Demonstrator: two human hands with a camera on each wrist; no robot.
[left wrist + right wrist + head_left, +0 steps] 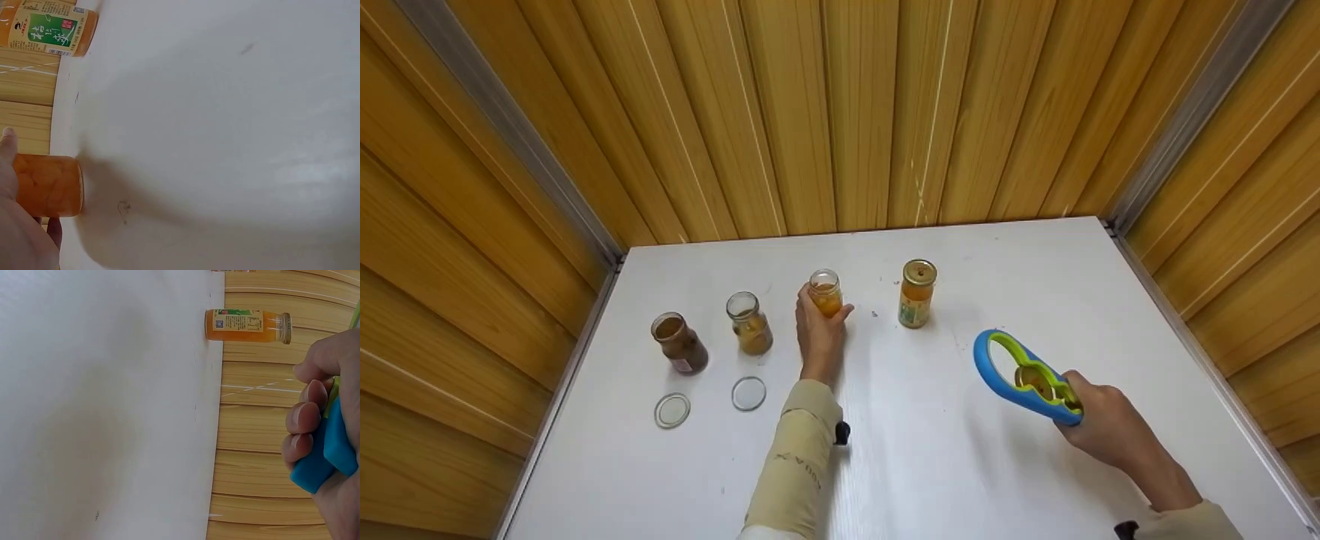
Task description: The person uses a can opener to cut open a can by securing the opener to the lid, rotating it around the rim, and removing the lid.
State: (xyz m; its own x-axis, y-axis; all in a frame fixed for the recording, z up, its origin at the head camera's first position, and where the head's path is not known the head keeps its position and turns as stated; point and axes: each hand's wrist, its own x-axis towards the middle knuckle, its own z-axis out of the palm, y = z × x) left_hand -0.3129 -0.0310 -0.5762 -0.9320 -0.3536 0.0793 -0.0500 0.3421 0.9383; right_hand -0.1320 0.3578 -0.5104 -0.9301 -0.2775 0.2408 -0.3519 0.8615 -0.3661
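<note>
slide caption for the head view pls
Left hand around an open jar, right hand holding a blue and green jar opener; a lidded jar stands between them.

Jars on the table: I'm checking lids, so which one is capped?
The rightmost jar: a gold lid covers it. The left hand holds an open jar; the yellowish jar and brown jar are open too.

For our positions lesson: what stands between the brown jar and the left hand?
An open jar with yellowish contents, as the head view shows.
</note>
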